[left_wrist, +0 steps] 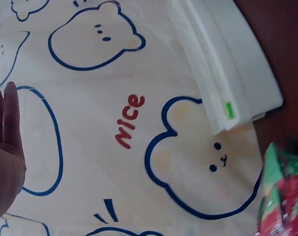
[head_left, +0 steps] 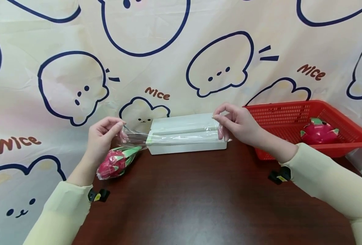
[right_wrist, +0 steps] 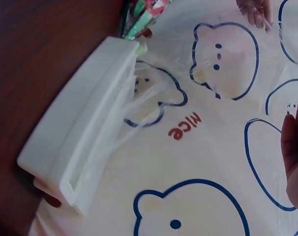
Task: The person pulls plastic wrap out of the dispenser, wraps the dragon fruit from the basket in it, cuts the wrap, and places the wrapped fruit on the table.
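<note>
A white cling film dispenser point(head_left: 187, 147) stands at the back of the table against the printed cloth. Clear cling film point(head_left: 181, 139) stretches across its front between the two hands. My left hand point(head_left: 98, 144) pinches the film's left end between thumb and fingers. At the other end my right hand point(head_left: 240, 124) pinches the film near the dispenser's right side. Below the left hand lies a film-wrapped dragon fruit point(head_left: 114, 162), red with green tips. The right wrist view shows the film point(right_wrist: 149, 96) drawn out from the dispenser point(right_wrist: 80, 108).
On the right a red plastic basket point(head_left: 349, 137) with mesh walls holds another dragon fruit point(head_left: 319, 132). A pale cloth point(head_left: 156, 75) with cartoon outlines hangs behind and to the left. The table top point(head_left: 181, 197) is dark brown wood.
</note>
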